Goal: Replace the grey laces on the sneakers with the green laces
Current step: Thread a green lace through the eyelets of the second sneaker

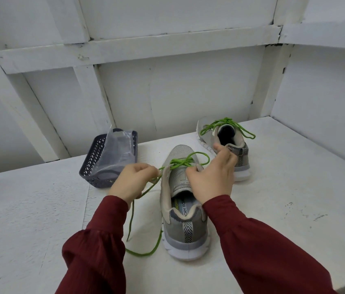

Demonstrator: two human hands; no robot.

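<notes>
A grey sneaker (183,225) stands on the white table with its heel toward me and a green lace (183,163) threaded through its eyelets. My left hand (132,182) pinches one strand of that lace just left of the shoe; the strand's loose end trails down over the table (144,252). My right hand (211,177) rests on the shoe's right side and pinches the lace near the top eyelets, where a loop stands up. A second grey sneaker (234,154) sits behind to the right, its green lace (226,125) tied in a bow.
A dark purple plastic basket (95,164) with a clear plastic bag (118,149) in it stands at the back left of the table (40,209). White panelled walls close the back and right. The table's edge runs along the lower right.
</notes>
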